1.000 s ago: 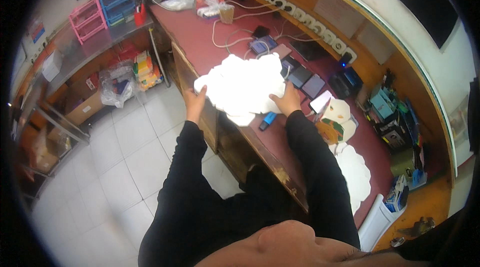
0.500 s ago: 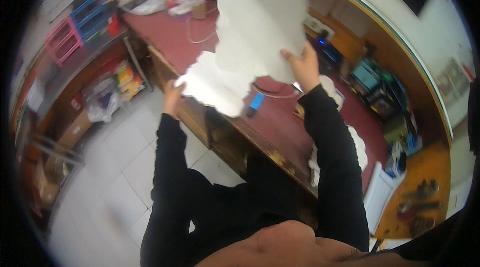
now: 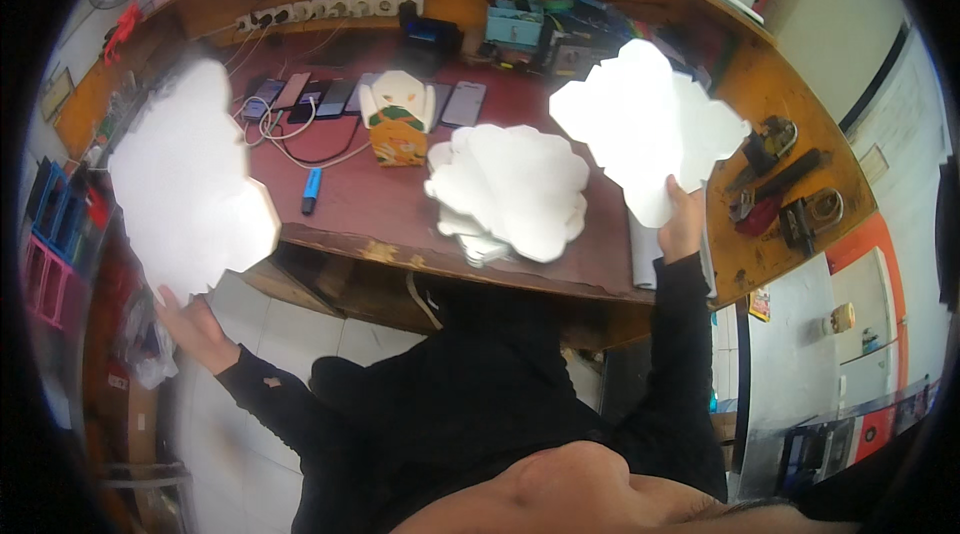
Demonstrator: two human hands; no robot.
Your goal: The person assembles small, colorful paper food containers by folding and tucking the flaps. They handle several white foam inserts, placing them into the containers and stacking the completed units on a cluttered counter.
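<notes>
A: Left hand first. State?
B: Left hand (image 3: 193,329) is partly closed, gripping the lower end of the left white cutout (image 3: 185,174). Exact fingertip placement is blurry.
A: What does that piece look like?
B: Tall, white, flat, wavy outline. Lower right corner is angular, with a cream edge that looks thick. Sheet count: can't tell. It's held up off the left end of the desk, upper part smeared.
A: Right hand?
B: Right hand (image 3: 682,219) is pinched shut, thumb on the face of the right white cutout (image 3: 645,124), at its bottom end.
A: Looks?
B: Bright white, lobes sticking out on several sides, scalloped in places, faint shading between panels. Held up over the right part of the desk.
A: Between them?
B: Pile of white cutouts (image 3: 510,189), lying on the maroon desk (image 3: 345,219). Rounded, scalloped rims, edges not lined up.
A: Next to the pile?
B: Small orange box (image 3: 398,146), upright, green band, white petal-like flaps on top. Blue marker (image 3: 312,191) near the front edge, left of the box.
A: Further out?
B: Phones (image 3: 335,97) in a row behind, white cable (image 3: 262,114) looped over there. Socket strip (image 3: 330,9) along the back. Padlock (image 3: 797,224) on the wooden side surface, far right.
</notes>
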